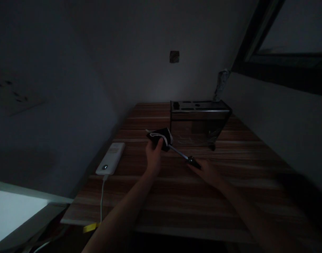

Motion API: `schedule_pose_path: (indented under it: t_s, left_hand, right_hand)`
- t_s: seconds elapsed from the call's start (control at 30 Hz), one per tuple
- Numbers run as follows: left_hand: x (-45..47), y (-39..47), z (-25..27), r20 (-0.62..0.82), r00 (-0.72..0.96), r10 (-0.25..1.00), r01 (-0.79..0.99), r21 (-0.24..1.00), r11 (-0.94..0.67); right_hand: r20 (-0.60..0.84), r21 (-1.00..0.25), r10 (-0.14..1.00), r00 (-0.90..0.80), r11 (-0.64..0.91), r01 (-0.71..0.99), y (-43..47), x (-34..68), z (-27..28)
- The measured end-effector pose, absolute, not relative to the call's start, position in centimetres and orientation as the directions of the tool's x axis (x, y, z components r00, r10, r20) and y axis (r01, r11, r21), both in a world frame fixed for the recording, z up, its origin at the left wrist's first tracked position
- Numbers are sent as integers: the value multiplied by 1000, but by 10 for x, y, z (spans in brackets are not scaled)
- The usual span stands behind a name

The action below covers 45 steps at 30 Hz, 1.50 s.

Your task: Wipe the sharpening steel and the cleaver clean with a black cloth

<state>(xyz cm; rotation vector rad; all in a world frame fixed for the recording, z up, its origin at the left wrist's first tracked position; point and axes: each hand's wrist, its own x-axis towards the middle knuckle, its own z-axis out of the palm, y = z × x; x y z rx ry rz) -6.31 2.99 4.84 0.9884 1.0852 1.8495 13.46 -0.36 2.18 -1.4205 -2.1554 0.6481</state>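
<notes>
The left hand is closed around a dark cloth with a pale edge, bunched over the tip of a thin metal tool above the middle of the wooden bench. To the right, the right hand grips the tool's dark handle. The cloth looks soft and light, so it would bunch easily; the shaft looks stiff, smooth and likely slippery, so the handle seems the safer hold. Near the bench's left edge lies a white power bank with its cable; a metal rack stands toward the far edge.
</notes>
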Motion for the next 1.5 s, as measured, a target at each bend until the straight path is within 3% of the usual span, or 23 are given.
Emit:
schedule_pose_path:
  t_s: [0.8, 1.5]
  left_hand:
    - [-22, -1, 27, 104, 27, 994, 17, 994, -105]
    - [-23, 1, 27, 163, -75, 984, 46, 986, -159]
  right_hand:
    - [118, -659, 923, -366, 348, 667, -3, 138, 20]
    - [147, -631, 933, -329, 344, 695, -4, 138, 27]
